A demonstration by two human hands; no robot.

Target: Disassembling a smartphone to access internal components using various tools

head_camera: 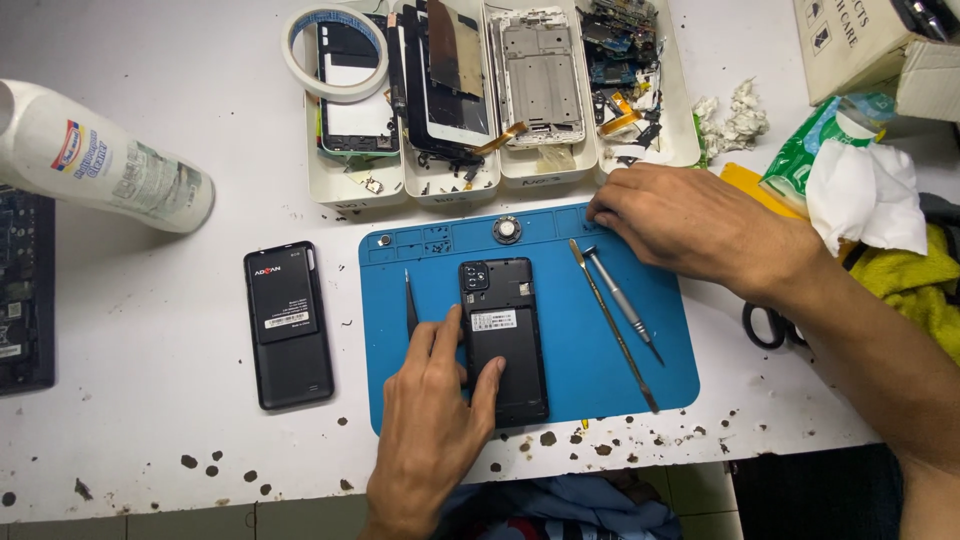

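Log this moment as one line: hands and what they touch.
left hand: presses opened phone on blue mat | right hand: rests at mat's top edge, holds nothing | tools: tweezers, screwdriver, spudger lie loose

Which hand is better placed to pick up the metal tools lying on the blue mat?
Probably right: the right hand rests at the mat's top edge, beside the two tools. The left hand is on the phone.

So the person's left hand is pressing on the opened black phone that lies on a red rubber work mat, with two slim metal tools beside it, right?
Not quite: the head view shows the rubber work mat is blue, not red. The left hand does press on the opened black phone lying on it, with two slim metal tools beside it.
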